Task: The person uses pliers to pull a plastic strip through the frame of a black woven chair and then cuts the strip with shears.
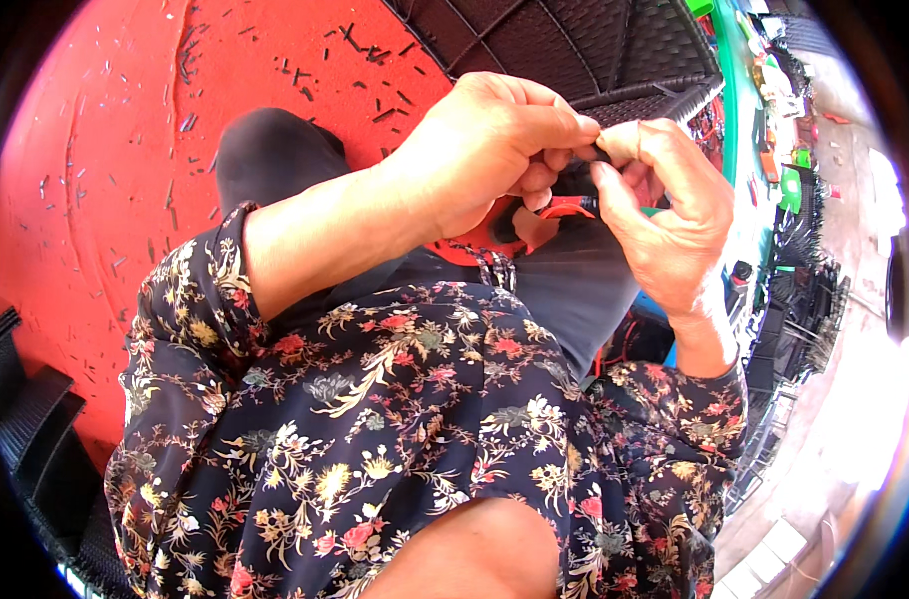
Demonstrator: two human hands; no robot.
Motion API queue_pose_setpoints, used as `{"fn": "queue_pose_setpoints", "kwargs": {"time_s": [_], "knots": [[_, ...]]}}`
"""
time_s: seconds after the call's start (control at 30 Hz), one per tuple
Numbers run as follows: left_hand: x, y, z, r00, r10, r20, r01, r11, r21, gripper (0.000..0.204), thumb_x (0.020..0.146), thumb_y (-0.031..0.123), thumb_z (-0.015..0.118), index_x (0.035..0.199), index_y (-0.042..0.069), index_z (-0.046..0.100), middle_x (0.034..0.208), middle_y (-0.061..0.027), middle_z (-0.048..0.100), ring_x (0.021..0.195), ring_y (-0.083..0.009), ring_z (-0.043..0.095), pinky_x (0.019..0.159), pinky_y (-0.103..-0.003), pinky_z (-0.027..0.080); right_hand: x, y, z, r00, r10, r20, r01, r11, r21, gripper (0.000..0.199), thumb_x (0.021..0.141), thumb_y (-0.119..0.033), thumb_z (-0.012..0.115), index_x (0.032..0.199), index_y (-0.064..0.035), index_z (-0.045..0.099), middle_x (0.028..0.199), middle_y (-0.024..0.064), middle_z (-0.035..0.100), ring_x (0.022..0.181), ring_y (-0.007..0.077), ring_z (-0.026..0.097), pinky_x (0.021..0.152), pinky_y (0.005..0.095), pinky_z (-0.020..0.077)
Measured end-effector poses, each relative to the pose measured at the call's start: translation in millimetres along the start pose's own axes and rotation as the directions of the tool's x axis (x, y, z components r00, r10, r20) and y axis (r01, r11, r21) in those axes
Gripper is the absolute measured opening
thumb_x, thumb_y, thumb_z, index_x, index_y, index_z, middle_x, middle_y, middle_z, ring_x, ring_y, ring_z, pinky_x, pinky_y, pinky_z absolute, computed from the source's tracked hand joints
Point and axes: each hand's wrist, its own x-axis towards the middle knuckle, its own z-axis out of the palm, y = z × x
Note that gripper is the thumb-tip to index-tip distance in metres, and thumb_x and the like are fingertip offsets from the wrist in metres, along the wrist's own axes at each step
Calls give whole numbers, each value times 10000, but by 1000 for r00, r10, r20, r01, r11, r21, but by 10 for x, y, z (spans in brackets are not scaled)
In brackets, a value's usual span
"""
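Note:
My left hand (504, 140) and my right hand (674, 190) meet over my lap. Their fingers are closed in pinches around a small black piece (598, 153), mostly hidden by the fingertips; it may be a strip end, but its exact kind does not show. Just below the hands lies an orange-red thing (571, 208) with a dark part, partly covered by the fingers, resting against my trouser leg. Beyond the hands stands a black woven wicker piece (554, 50) with a ribbed frame, close to my knuckles.
Short black offcuts (350, 40) are scattered over the red floor (95, 200) at the left. Stacked black woven pieces (40, 439) stand at the lower left. To the right runs a green edge (732, 100) with cluttered small items (774, 80) beside it.

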Motion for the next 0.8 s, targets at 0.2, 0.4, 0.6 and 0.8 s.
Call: {"fn": "queue_pose_setpoints", "kwargs": {"time_s": [0.2, 0.4, 0.6, 0.8], "knots": [[7, -106, -1, 990, 112, -81, -106, 992, 74, 105, 827, 116, 564, 785, 22, 586, 661, 3, 539, 524, -46, 445, 502, -193, 378, -14, -25, -120, 996, 91, -24, -84, 975, 207, 177, 682, 92, 594, 825, -12, 597, 745, 21, 560, 593, 55, 496, 518, 187, 393], [-47, -261, 34, 889, 447, 101, -456, 840, 295, 97, 773, 1, 613, 866, -12, 590, 785, 8, 535, 617, -36, 484, 542, -173, 386, -49, -112, -328, 998, 65, -8, -63, 986, 154, 166, 663, 103, 548, 795, 6, 574, 744, 52, 541, 594, 74, 475, 509, 188, 357], [1, -337, 56, 655, 689, 312, -741, 504, 444, 169, 713, 23, 659, 871, -8, 608, 784, -46, 518, 621, -94, 451, 539, -232, 368, -76, -250, -471, 999, 31, 28, -31, 999, 9, 158, 597, 122, 511, 714, 26, 555, 703, 76, 529, 552, 98, 467, 486, 194, 355], [-10, -381, 112, 662, 677, 323, -742, 530, 411, 159, 728, 19, 650, 881, -3, 613, 783, -72, 523, 630, -130, 471, 524, -235, 373, 5, -372, -588, 985, 76, 157, -58, 992, -116, 185, 567, 131, 506, 715, 29, 550, 681, 86, 521, 539, 112, 474, 475, 210, 368]]}}
